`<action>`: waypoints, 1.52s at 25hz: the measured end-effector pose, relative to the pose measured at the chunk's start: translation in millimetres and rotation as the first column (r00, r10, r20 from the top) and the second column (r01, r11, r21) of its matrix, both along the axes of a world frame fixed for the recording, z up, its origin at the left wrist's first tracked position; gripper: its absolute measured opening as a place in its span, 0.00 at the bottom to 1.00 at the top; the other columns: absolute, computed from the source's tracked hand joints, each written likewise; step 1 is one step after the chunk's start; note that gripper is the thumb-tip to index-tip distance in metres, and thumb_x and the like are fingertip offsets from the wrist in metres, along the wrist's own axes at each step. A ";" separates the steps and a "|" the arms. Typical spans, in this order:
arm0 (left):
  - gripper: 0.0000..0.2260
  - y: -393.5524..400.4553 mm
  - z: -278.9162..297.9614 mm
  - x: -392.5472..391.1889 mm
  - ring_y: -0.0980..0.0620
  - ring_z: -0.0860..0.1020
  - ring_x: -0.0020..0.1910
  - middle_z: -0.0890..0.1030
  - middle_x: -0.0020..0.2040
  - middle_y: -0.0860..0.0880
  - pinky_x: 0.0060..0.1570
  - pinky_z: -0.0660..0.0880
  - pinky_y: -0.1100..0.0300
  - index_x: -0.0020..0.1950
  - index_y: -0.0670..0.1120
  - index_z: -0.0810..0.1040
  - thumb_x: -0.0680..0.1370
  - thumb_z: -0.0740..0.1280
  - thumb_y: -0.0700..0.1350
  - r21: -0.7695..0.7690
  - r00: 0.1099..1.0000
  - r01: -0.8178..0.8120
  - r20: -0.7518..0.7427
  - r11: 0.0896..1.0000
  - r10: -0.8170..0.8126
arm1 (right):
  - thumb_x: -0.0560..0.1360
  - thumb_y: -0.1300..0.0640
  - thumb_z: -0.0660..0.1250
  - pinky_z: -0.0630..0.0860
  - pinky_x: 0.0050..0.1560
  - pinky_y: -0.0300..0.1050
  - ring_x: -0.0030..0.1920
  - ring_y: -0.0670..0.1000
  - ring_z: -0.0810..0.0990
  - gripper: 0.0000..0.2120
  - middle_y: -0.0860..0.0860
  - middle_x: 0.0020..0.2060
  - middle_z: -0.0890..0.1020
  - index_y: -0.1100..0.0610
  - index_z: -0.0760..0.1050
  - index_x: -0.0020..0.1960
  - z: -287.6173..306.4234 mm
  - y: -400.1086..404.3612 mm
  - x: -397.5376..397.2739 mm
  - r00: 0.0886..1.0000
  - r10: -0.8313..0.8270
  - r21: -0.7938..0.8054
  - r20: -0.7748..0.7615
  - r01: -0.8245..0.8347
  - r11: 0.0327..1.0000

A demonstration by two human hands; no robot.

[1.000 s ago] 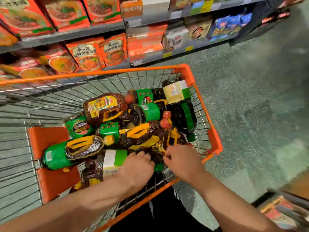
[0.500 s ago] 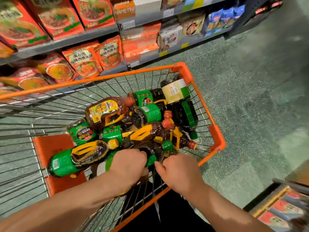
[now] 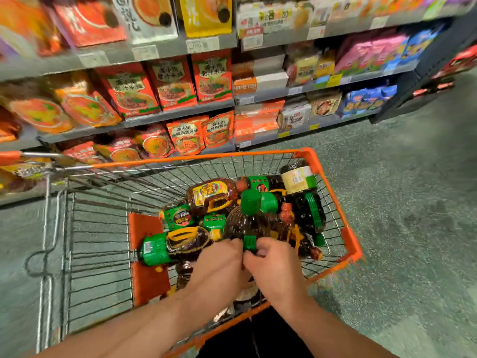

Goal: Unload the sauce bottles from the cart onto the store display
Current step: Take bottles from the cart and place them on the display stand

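Setting: a supermarket aisle, seen from above by a person standing at a cart
Shelving: grey metal shelves [image 3: 180, 113] in several tiers along the far side, running the length of the aisle
Stock: rows of identical red and orange noodle packets [image 3: 169, 83] facing outward; boxed goods [image 3: 260, 78] and blue and pink packs [image 3: 369, 99] further right
Price tags: small paper labels [image 3: 202, 43] clipped along the shelf edges
Cart: a wire shopping cart [image 3: 353, 250] with orange rim, piled with sauce bottles [image 3: 211, 193]
Floor: green speckled hard flooring [image 3: 400, 202], of the commercial kind
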State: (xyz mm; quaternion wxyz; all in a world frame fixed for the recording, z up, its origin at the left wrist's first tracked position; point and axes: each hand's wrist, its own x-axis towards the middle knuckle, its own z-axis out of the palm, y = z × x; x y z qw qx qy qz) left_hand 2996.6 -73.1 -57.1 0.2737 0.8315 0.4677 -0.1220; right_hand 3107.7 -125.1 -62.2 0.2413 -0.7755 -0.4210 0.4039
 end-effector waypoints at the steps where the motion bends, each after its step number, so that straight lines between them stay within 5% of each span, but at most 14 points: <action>1: 0.07 -6.5 5.9 -3.0 0.45 0.77 0.53 0.78 0.54 0.46 0.42 0.66 0.58 0.52 0.45 0.71 0.77 0.62 0.46 0.001 0.998 -0.044 0.037 0.999 0.044 | 0.70 0.57 0.68 0.57 0.30 0.45 0.25 0.47 0.60 0.18 0.47 0.20 0.65 0.55 0.62 0.28 7.9 -0.9 -1.4 1.000 0.003 0.026 -0.009 -0.003 1.000; 7: 0.10 -31.0 45.6 -16.2 0.46 0.78 0.55 0.80 0.54 0.48 0.49 0.72 0.52 0.53 0.49 0.73 0.80 0.57 0.54 0.223 0.991 -0.079 0.124 0.972 0.052 | 0.66 0.63 0.69 0.56 0.29 0.45 0.25 0.46 0.58 0.17 0.45 0.20 0.63 0.54 0.61 0.29 50.0 6.0 14.1 0.982 0.188 0.130 -0.003 -0.186 0.974; 10: 0.16 -34.4 81.4 -23.7 0.46 0.80 0.47 0.83 0.44 0.48 0.40 0.72 0.54 0.51 0.52 0.79 0.78 0.57 0.59 0.373 0.994 -0.094 0.091 0.923 0.064 | 0.66 0.64 0.69 0.56 0.30 0.46 0.26 0.46 0.57 0.19 0.45 0.22 0.60 0.53 0.59 0.29 75.5 14.2 23.1 0.935 0.351 0.244 0.043 -0.350 0.904; 12: 0.23 -41.4 108.6 -30.1 0.46 0.79 0.36 0.79 0.31 0.48 0.33 0.69 0.56 0.39 0.50 0.79 0.73 0.52 0.65 0.433 0.969 -0.241 0.153 0.869 0.193 | 0.68 0.58 0.68 0.58 0.31 0.45 0.27 0.47 0.60 0.17 0.45 0.24 0.62 0.53 0.60 0.30 95.3 18.3 33.7 0.876 0.477 0.250 0.062 -0.477 0.843; 16: 0.34 -66.1 152.3 -36.9 0.50 0.75 0.31 0.74 0.28 0.53 0.31 0.70 0.56 0.34 0.49 0.73 0.64 0.50 0.79 0.484 0.812 -0.577 0.254 0.658 0.525 | 0.64 0.45 0.68 0.63 0.31 0.48 0.29 0.50 0.68 0.16 0.48 0.26 0.69 0.55 0.66 0.32 135.8 21.2 45.5 0.660 0.702 0.229 0.267 -0.751 0.619; 19: 0.35 -110.2 170.6 -33.9 0.53 0.74 0.34 0.74 0.33 0.55 0.34 0.71 0.56 0.48 0.52 0.71 0.59 0.55 0.80 0.470 0.645 -0.736 0.266 0.488 0.717 | 0.66 0.44 0.67 0.68 0.36 0.48 0.40 0.53 0.77 0.14 0.49 0.34 0.78 0.55 0.71 0.37 163.2 12.1 39.7 0.356 0.787 0.140 0.503 -0.933 0.333; 21: 0.32 -149.9 179.3 -30.6 0.57 0.72 0.32 0.72 0.30 0.56 0.32 0.66 0.61 0.60 0.55 0.71 0.65 0.60 0.75 0.437 0.578 -0.792 0.313 0.426 0.754 | 0.67 0.43 0.66 0.65 0.37 0.46 0.45 0.54 0.78 0.13 0.50 0.39 0.80 0.52 0.70 0.39 172.8 -0.6 30.8 0.173 0.790 0.131 0.588 -0.984 0.118; 24: 0.20 -214.9 193.0 -20.2 0.58 0.73 0.32 0.74 0.31 0.55 0.33 0.64 0.63 0.55 0.53 0.77 0.74 0.65 0.67 0.435 0.511 -0.826 0.305 0.360 0.804 | 0.68 0.43 0.65 0.64 0.37 0.45 0.47 0.54 0.78 0.11 0.50 0.41 0.80 0.51 0.70 0.41 180.0 -25.7 12.1 -0.024 0.760 0.119 0.649 -0.984 -0.133; 27: 0.19 -282.9 204.1 0.6 0.59 0.73 0.33 0.77 0.35 0.55 0.35 0.69 0.61 0.50 0.53 0.76 0.71 0.69 0.66 0.403 0.325 -0.897 0.323 0.181 0.889 | 0.70 0.44 0.65 0.67 0.40 0.44 0.51 0.54 0.79 0.11 0.50 0.45 0.81 0.51 0.69 0.42 187.7 -61.6 -9.4 -0.188 0.678 0.103 0.710 -0.925 -0.365; 34: 0.19 -444.7 223.5 62.6 0.51 0.79 0.47 0.82 0.46 0.52 0.45 0.73 0.56 0.54 0.51 0.76 0.71 0.73 0.61 0.484 -0.111 -0.830 0.344 -0.277 0.932 | 0.70 0.45 0.64 0.73 0.42 0.47 0.51 0.57 0.79 0.13 0.52 0.45 0.82 0.53 0.74 0.48 188.2 -201.2 -58.0 -0.352 0.479 0.173 0.804 -0.633 -0.755; 38: 0.21 -538.5 223.1 119.2 0.46 0.79 0.47 0.82 0.45 0.49 0.43 0.73 0.51 0.51 0.48 0.73 0.73 0.67 0.65 0.543 -0.375 -0.709 0.250 -0.450 0.893 | 0.71 0.50 0.64 0.72 0.41 0.47 0.52 0.58 0.79 0.08 0.52 0.46 0.82 0.53 0.73 0.47 183.6 -309.3 -51.6 -0.430 0.362 0.187 0.827 -0.397 -0.899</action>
